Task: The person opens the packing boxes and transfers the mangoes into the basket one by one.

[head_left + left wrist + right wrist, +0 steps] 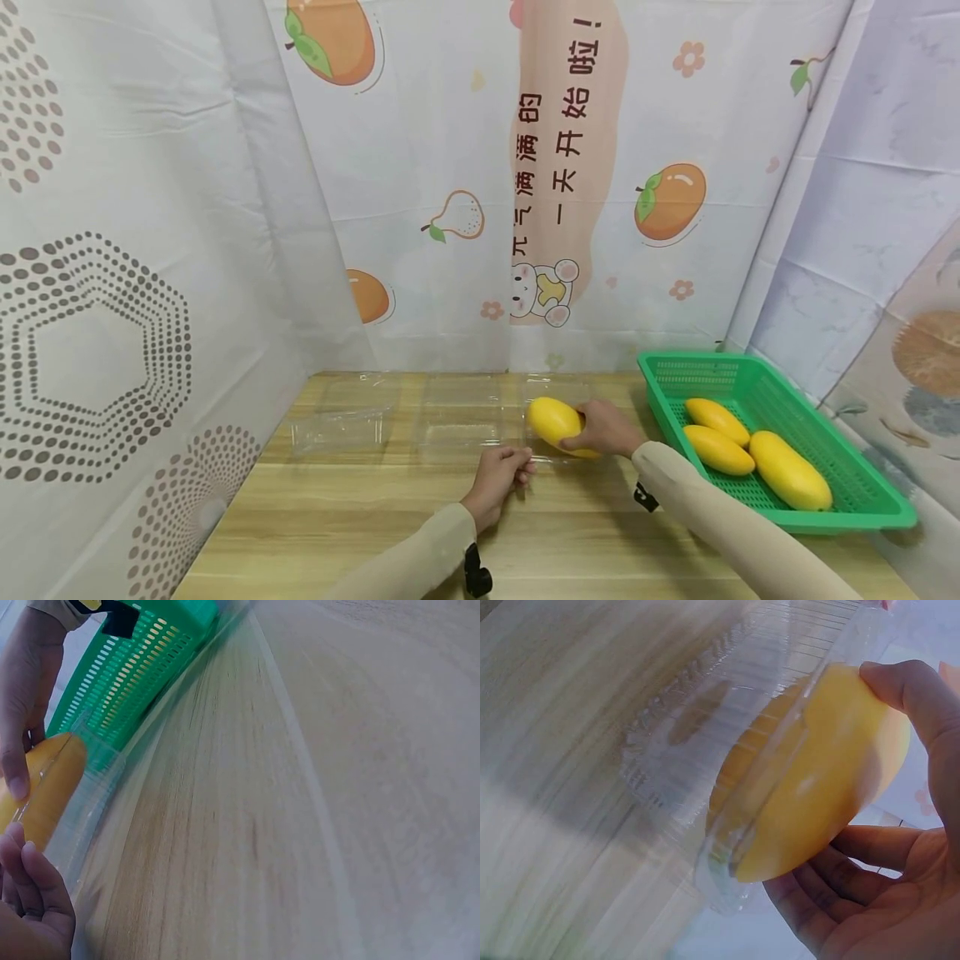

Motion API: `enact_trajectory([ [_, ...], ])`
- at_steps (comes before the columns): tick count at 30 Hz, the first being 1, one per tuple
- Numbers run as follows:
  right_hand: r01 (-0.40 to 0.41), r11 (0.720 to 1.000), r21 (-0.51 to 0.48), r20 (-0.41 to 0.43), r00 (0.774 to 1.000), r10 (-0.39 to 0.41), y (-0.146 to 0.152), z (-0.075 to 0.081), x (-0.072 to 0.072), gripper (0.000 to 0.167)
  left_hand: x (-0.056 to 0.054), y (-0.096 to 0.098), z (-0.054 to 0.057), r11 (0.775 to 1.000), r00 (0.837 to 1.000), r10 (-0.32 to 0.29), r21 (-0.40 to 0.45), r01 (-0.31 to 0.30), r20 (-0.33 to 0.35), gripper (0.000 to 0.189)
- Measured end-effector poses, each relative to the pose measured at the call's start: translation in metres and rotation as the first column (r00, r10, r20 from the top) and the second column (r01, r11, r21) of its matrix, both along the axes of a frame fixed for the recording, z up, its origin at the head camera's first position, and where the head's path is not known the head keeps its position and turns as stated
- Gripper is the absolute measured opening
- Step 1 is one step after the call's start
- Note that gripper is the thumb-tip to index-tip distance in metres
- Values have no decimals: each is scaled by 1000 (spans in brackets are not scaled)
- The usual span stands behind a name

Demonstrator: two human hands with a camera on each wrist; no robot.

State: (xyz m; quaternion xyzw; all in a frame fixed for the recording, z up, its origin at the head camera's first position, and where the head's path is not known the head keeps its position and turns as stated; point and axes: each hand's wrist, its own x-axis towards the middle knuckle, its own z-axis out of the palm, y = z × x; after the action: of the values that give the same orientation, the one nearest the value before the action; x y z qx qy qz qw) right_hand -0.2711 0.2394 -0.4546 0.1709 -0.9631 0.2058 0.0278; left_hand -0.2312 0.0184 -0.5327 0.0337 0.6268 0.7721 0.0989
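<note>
My right hand (606,427) grips a yellow mango (553,421) at the rightmost clear plastic box (558,388). In the right wrist view the thumb lies on one end of the mango (832,765) and the fingers curl beneath it. The clear box (654,750) is right beside it, its rim crossing the fruit. A strip of yellow also shows below the right hand in the head view. My left hand (497,479) is at the box's near left corner, fingers curled, thumb and fingertips pinching the rim. The left wrist view shows these fingers (46,881) close to the mango.
Two more clear plastic boxes, one in the middle (461,412) and one at the left (341,429), stand open on the wooden table (337,517). At the right, a green basket (847,454) holds three mangoes (789,471). Printed curtains (420,150) hang behind and at both sides.
</note>
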Motion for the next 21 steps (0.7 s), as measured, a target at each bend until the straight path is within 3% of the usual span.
enact_trajectory([
  [11,10,1000,-27,13,1000,-10,3,8,2,44,1,0,-1,1000,1000,0,7,0,-2,26],
  [21,10,1000,-20,-31,999,-10,10,18,2,44,0,-2,-1,1000,1000,-13,12,12,14,25],
])
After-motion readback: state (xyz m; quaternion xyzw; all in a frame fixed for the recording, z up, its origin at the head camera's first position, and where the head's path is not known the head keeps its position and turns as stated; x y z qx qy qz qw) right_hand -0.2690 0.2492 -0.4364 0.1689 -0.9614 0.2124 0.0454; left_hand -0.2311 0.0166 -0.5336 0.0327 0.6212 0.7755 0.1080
